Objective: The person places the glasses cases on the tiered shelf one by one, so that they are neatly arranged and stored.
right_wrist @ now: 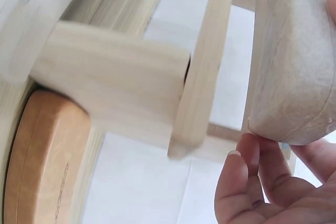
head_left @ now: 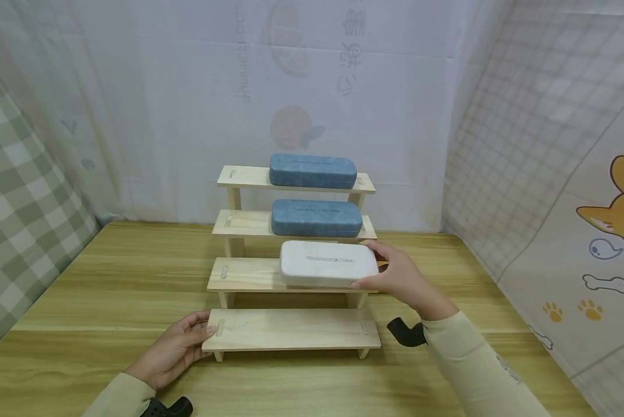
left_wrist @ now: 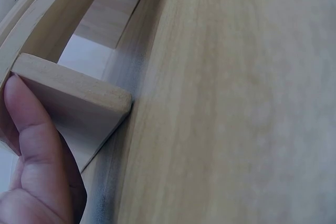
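A four-step wooden display stand (head_left: 291, 330) stands on the table. My left hand (head_left: 178, 346) grips the left end of its lowest step; in the left wrist view a finger (left_wrist: 39, 150) lies against the wood by a leg. My right hand (head_left: 402, 278) pinches the right end of a white glasses case (head_left: 327, 260) at the second step from the bottom. In the right wrist view the white case (right_wrist: 294, 66) is above the fingertips; whether it touches the step cannot be told. Blue glasses cases lie on the third step (head_left: 317, 219) and the top step (head_left: 313, 171).
The wood-grain table (head_left: 108, 289) carries the stand. A white printed cloth (head_left: 160, 116) hangs behind, with checked fabric (head_left: 25, 202) at left and a patterned cloth (head_left: 562, 231) at right. An orange-brown case (right_wrist: 44, 156) appears only in the right wrist view.
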`<state>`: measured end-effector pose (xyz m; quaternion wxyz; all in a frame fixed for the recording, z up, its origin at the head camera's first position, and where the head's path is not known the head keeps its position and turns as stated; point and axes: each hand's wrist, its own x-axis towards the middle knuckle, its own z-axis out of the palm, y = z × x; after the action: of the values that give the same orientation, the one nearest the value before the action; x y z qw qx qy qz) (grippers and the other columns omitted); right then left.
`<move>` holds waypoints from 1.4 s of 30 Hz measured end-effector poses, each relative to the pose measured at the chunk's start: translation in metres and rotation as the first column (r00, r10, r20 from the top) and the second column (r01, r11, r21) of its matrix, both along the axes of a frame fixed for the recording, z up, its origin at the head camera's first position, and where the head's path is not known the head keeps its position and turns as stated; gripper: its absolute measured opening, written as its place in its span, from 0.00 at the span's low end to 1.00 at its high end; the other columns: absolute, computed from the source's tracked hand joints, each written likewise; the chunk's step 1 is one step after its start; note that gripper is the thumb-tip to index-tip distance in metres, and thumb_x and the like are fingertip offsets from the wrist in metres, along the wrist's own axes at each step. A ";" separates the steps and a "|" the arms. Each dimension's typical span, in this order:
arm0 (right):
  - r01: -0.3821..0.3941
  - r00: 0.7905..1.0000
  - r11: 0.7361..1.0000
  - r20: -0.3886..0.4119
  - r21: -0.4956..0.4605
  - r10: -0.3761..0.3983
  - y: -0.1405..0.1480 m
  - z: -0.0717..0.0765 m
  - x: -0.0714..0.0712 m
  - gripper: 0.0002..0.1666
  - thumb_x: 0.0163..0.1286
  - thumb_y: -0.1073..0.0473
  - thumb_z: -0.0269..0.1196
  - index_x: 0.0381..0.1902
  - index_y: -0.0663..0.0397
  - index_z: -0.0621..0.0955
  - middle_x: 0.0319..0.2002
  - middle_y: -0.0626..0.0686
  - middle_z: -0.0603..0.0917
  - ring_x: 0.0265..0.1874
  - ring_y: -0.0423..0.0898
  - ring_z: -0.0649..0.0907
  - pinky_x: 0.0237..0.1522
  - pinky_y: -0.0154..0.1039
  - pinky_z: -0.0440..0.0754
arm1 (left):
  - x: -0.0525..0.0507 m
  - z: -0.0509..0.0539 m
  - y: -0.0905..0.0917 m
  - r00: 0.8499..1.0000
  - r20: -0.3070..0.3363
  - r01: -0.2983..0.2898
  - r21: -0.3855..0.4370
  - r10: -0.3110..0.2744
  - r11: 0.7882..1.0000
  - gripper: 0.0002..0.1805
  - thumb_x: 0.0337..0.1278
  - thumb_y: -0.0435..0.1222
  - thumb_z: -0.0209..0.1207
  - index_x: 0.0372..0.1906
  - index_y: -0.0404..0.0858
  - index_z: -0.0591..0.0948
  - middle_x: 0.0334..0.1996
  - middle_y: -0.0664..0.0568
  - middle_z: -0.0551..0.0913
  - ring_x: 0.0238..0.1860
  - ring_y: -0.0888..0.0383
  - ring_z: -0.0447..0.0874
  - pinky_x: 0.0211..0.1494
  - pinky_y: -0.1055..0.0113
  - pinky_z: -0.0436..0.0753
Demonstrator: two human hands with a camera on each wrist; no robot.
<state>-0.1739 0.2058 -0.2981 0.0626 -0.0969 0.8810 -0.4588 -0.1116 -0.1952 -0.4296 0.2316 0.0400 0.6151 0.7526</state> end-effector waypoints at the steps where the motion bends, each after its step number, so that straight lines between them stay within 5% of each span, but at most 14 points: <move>1: -0.003 1.000 1.000 -0.001 0.003 0.003 -0.002 0.000 0.000 0.52 0.47 0.56 0.78 0.68 0.60 0.67 0.52 0.63 0.76 0.47 0.56 0.77 0.35 0.39 0.82 | 0.000 0.000 0.000 1.000 0.000 0.000 0.001 0.000 1.000 0.40 0.72 0.36 0.50 0.71 0.21 0.39 0.54 0.49 0.71 0.49 0.61 0.78 0.50 0.65 0.79; 42: -0.046 0.999 0.988 -0.016 0.144 0.049 -0.030 -0.014 -0.014 0.54 0.50 0.55 0.78 0.70 0.66 0.64 0.55 0.62 0.77 0.49 0.53 0.78 0.47 0.44 0.79 | 0.000 -0.002 0.001 1.000 0.005 -0.020 0.022 0.020 1.000 0.39 0.71 0.36 0.51 0.70 0.21 0.42 0.51 0.51 0.74 0.47 0.61 0.78 0.48 0.66 0.80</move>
<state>-0.1882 0.1762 -0.3116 0.0717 -0.1177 0.9098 -0.3914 -0.1119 -0.1940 -0.4314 0.2253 0.0345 0.6066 0.7616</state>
